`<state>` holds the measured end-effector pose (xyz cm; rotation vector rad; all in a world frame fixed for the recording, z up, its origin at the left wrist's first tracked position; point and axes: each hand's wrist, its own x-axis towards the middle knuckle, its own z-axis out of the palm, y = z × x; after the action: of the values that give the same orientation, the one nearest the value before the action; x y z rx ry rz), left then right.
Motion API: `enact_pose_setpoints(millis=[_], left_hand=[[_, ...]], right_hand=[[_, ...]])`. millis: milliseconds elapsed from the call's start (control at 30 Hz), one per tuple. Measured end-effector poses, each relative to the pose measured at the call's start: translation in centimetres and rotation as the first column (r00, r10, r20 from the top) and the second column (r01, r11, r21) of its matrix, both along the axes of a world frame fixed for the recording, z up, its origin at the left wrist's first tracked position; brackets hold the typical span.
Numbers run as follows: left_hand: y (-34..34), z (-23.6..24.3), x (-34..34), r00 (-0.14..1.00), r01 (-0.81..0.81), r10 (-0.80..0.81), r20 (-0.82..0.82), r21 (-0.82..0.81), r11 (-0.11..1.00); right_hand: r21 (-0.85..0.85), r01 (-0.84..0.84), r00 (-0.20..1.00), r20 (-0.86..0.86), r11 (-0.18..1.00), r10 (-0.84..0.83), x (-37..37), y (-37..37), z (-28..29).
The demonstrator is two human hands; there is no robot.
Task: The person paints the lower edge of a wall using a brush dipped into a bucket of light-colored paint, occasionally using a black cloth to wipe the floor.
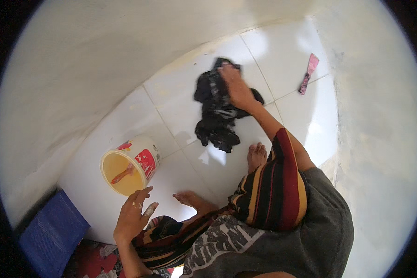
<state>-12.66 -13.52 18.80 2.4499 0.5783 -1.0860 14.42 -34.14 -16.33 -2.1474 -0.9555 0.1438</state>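
My right hand [237, 88] presses down on a crumpled black cloth [215, 104], which lies bunched on the white tiled floor with pale marks on it. The fingers bend into its folds and look slightly blurred, so their tips are partly hidden. My left hand [133, 215] hovers empty over my bent leg, its fingers apart and spotted with white. Just beyond it stands a white bucket [141, 155] with red patches on its side. Inside the bucket leans a tool with an orange-red handle [122, 174]; its far end cannot be made out.
A pink putty knife or scraper [308, 74] lies on the floor by the right wall. My bare feet rest on the tiles between bucket and cloth. At lower left are a blue panel-like object [55, 234] and patterned fabric [95, 259]. Pale walls close in left, ahead and right.
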Motion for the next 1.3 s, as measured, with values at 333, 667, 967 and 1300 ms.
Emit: enact_pose_setpoints(millis=[333, 667, 967, 1300], left_hand=[[-0.8, 1.2, 0.8, 0.994, 0.030, -0.034, 0.101, 0.041, 0.999], [-0.6, 0.7, 0.3, 0.997, 0.009, -0.011, 0.075, 0.036, 0.999], [-2.0, 2.9, 2.0, 1.000, -0.025, 0.026, -0.011, 0.079, 0.997], [-3.1, 4.3, 4.8, 1.000, -0.027, 0.026, 0.017, 0.082, 0.996]], right_hand=[[-0.232, -0.046, 0.991, -0.134, 0.972, 0.015, -10.3, -6.4, 0.1], [-0.078, 0.154, 0.988, 0.035, 0.985, -0.152, 2.2, -5.8, -1.4], [-0.095, -0.355, 0.933, 0.016, 0.930, 0.358, 4.6, 6.0, -0.2], [0.101, 0.097, 0.995, 0.028, 0.990, -0.101, 4.8, -2.3, -2.6]])
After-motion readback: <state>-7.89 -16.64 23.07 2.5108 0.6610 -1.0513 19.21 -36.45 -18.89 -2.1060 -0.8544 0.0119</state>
